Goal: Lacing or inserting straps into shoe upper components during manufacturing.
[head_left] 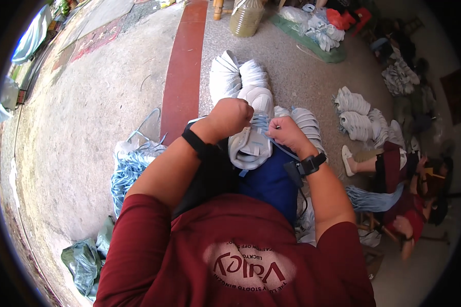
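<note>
A white shoe upper [250, 147] with light blue lacing lies over my lap, its opening toward me and its toe pointing away. My right hand [289, 134] pinches a light blue shoelace [284, 149] at the right side of the eyelets; the lace trails down over the blue cloth on my thigh. My left hand [230, 117] is closed in a fist at the left side of the lacing. Its fingertips are turned away, so what they grip is hidden.
Nested stacks of white uppers [225, 79] stand just beyond my hands, with more [356, 123] on the floor to the right. A bundle of light blue laces [130, 171] hangs at my left. Green plastic bags [82, 263] lie lower left. Another person [407, 215] sits at the right.
</note>
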### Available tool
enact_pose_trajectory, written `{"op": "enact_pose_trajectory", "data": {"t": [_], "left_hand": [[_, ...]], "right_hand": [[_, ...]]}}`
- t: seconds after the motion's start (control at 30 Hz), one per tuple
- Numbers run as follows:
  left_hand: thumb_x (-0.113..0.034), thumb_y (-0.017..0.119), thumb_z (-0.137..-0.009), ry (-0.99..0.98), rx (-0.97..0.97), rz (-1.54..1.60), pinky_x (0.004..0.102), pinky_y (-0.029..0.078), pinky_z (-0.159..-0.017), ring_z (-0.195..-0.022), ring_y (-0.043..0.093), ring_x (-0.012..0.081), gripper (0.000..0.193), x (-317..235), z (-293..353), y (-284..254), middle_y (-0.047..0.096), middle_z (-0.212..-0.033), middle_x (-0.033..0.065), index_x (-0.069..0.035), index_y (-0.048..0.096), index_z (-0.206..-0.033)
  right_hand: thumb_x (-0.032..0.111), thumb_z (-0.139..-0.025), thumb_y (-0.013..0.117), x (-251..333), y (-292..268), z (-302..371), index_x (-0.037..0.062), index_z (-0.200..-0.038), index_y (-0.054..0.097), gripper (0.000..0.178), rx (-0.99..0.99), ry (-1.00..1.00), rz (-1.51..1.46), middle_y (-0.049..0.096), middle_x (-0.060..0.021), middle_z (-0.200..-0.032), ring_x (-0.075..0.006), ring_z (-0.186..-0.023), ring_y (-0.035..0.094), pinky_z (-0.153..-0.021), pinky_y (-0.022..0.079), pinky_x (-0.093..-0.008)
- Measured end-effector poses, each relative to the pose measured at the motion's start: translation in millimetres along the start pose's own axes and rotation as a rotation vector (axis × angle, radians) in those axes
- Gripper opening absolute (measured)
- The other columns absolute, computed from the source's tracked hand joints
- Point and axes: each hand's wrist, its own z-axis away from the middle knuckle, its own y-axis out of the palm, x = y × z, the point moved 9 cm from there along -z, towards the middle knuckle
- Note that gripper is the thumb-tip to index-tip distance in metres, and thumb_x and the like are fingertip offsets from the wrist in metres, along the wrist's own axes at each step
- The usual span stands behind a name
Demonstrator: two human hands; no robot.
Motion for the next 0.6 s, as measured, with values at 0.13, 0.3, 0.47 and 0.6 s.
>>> {"op": "enact_pose_trajectory", "data": {"t": [0.13,0.3,0.47,0.6], "left_hand": [[-0.013,0.063,-0.071,0.315,-0.365,-0.357,0.0373,0.045,-0.054,-0.064,0.056,0.0271,0.01,-26.1,44.8,-48.0,0.051,-0.068,0.0088,-0.006,0.056,-0.07],[-0.008,0.065,-0.067,0.201,-0.55,-0.341,0.0362,0.046,-0.058,-0.067,0.055,0.0263,0.012,-15.2,80.0,-54.5,0.053,-0.073,0.0075,-0.006,0.055,-0.074],[-0.012,0.067,-0.066,0.111,-0.494,-0.224,0.0398,0.041,-0.079,-0.098,0.049,0.0292,0.023,-42.1,61.0,-57.1,0.052,-0.103,0.0098,-0.008,0.058,-0.086],[-0.012,0.063,-0.065,0.343,-0.214,-0.29,0.0401,0.04,-0.084,-0.103,0.047,0.0299,0.02,-78.7,54.4,1.5,0.05,-0.11,0.0123,-0.008,0.058,-0.083]], "right_hand": [[0.007,-0.07,0.066,14.3,-2.0,11.6,0.0018,-0.07,0.052,0.015,-0.263,-0.186,0.265,0.05,-0.0025,-0.057,-0.0144,-0.054,0.05,-0.051,0.04,-0.0292],[0.008,-0.071,0.065,28.7,1.3,35.7,0.0012,-0.076,0.05,0.017,-0.444,-0.265,0.315,0.054,-0.012,-0.065,-0.0265,-0.06,0.054,-0.056,0.042,-0.0354],[0.015,-0.072,0.063,28.5,2.9,41.4,0.0008,-0.079,0.048,0.021,-0.443,-0.204,0.461,0.056,-0.0172,-0.069,-0.0353,-0.068,0.056,-0.06,0.044,-0.0411],[0.019,-0.072,0.06,33.2,1.2,42.5,0.002,-0.078,0.053,0.02,-0.493,-0.149,0.604,0.059,-0.0194,-0.072,-0.0386,-0.073,0.058,-0.063,0.045,-0.0449]]}}
